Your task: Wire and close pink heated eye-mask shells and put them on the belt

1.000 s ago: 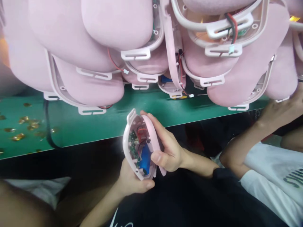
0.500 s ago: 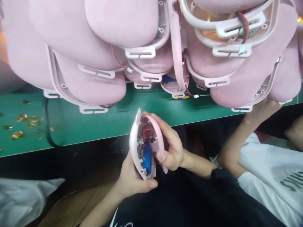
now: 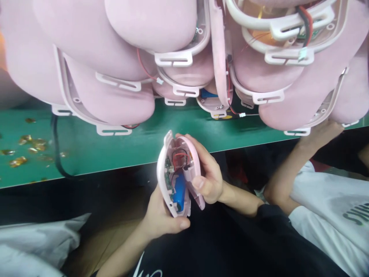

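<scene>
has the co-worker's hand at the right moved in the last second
Yes: the co-worker's hand has moved left in the picture, closer to the white slotted tab below a pink casing.

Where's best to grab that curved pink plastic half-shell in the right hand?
Probably by the outer side of the curved pink plastic half-shell, coming from the right, where the right hand holds it: that side bulges outward, while its inside faces the shiny blue cylinder and thin red wires.

From afar I'm seeing a pink cover point(image 3: 196, 159), an off-white shell point(image 3: 161, 175), a blue cylinder point(image 3: 180, 191) and red wire point(image 3: 181, 154); green is colouring the table point(image 3: 144, 142), gold the scraps point(image 3: 17, 161), and dark lettering is patterning a white garment point(image 3: 319, 200).
</scene>
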{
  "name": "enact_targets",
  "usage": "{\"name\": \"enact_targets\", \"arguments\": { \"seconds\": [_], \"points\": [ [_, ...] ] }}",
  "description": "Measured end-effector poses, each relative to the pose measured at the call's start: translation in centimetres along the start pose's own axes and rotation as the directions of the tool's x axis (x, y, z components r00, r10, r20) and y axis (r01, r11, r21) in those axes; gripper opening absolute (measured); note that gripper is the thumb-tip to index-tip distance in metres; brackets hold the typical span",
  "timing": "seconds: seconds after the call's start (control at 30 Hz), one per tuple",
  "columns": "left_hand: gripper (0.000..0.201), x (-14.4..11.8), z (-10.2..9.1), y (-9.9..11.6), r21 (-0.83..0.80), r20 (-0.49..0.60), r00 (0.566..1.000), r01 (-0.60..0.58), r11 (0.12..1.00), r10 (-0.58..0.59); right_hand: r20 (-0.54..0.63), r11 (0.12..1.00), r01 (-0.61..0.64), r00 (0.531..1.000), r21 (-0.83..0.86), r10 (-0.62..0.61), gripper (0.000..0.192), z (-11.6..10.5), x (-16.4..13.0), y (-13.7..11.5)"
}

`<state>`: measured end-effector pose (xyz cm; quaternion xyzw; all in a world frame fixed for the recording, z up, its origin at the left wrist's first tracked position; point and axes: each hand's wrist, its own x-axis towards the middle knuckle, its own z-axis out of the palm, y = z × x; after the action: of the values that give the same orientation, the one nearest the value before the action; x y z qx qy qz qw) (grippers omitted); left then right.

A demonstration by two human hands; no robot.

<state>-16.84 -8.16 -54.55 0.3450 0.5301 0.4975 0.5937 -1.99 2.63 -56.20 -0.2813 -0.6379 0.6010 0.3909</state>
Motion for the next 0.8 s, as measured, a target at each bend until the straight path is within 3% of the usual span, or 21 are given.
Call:
{"name": "enact_targets", "arguments": {
  "seconds": [0.13, 0.3, 0.4, 0.47, 0.53, 0.63, 0.73, 0.8],
  "points": [
    [0.095, 0.3, 0.4, 0.3, -0.002, 0.002, 0.999, 0.051, 0.999, -0.051, 0.007, 0.988, 0.036, 0.999, -0.150, -0.036, 0.082, 0.0, 0.0, -0.4],
    [0.059, 1.1, 1.3, 0.3, 0.067, -0.064, 0.996, 0.064, 0.996, -0.060, 0.004, 0.949, 0.091, 0.996, -0.303, -0.094, 0.080, 0.4, 0.0, -1.2],
    [0.053, 1.5, 1.2, 0.1, 0.122, -0.076, 0.997, 0.005, 0.993, 0.004, 0.016, 0.952, 0.112, 0.994, -0.285, -0.112, 0.079, 0.3, 0.0, -1.6],
    [0.057, 1.6, 0.6, 0.1, 0.109, -0.036, 0.998, -0.045, 0.993, 0.049, 0.025, 0.972, 0.068, 0.998, -0.223, -0.064, 0.082, -0.1, 0.4, -1.7],
    [0.064, 1.7, -0.3, 0.2, 0.023, 0.066, 0.996, -0.068, 0.997, 0.066, 0.034, 0.993, -0.068, 0.997, -0.100, 0.072, 0.084, -0.9, 1.0, -1.5],
    [0.077, 1.7, -1.4, 0.0, -0.182, 0.279, 0.960, 0.028, 0.983, 0.024, 0.197, 0.932, -0.297, 0.946, 0.208, 0.258, 0.084, -2.3, 2.5, -1.0],
    [0.100, 1.9, -1.8, -1.1, -0.307, 0.377, 0.926, 0.106, 0.946, 0.018, 0.377, 0.806, -0.424, 0.885, 0.413, 0.273, 0.078, -3.2, 3.5, -0.6],
    [0.098, 2.3, -2.0, -2.0, -0.339, 0.396, 0.915, 0.073, 0.938, 0.072, 0.387, 0.797, -0.432, 0.881, 0.422, 0.273, 0.070, -3.2, 3.7, -0.6]
  ]
}}
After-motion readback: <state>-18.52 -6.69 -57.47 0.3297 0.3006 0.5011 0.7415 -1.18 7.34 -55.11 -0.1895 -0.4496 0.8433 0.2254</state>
